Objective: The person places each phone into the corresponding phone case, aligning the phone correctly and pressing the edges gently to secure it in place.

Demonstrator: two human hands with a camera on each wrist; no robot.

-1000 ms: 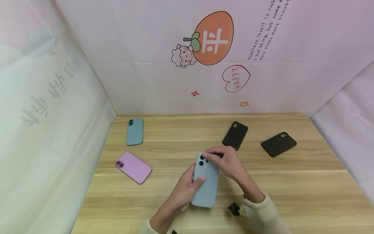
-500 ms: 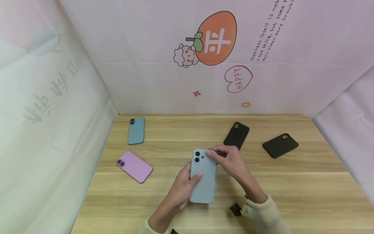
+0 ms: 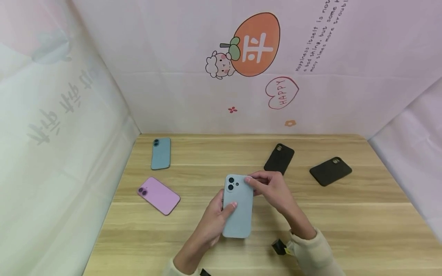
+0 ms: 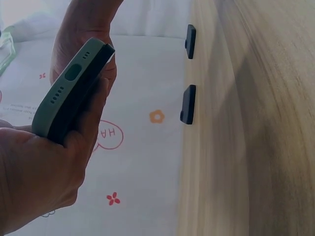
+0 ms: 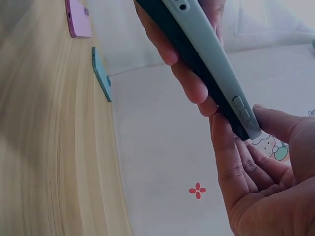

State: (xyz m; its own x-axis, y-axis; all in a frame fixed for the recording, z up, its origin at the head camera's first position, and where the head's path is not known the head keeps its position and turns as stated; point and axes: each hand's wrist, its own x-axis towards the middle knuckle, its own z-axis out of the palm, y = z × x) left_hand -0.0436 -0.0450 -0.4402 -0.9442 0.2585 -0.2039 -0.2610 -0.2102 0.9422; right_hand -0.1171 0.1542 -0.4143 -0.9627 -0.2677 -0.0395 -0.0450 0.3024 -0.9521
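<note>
A phone in a light blue case (image 3: 238, 220) is held above the table, its camera side up. My left hand (image 3: 212, 220) grips it from the left, the thumb lying across the back. At its upper right corner my right hand (image 3: 272, 191) pinches the case, thumb on the back and fingers beneath. The left wrist view shows the case's bottom edge (image 4: 54, 98) with port and speaker holes, and a dark layer on its far side. In the right wrist view, the side buttons (image 5: 238, 102) show on the case; the dark phone side (image 5: 197, 64) stands out from it.
A blue phone (image 3: 160, 154) and a pink phone (image 3: 159, 195) lie on the wooden table (image 3: 138, 245) at left. Two black phone cases (image 3: 279, 158) lie at back right. White printed cloth (image 3: 172, 96) hangs behind and at both sides.
The cased phone has shifted left and slightly up and turned a little straighter. My right thumb has moved from beside the cameras to the upper right corner. The left hand keeps its grip.
</note>
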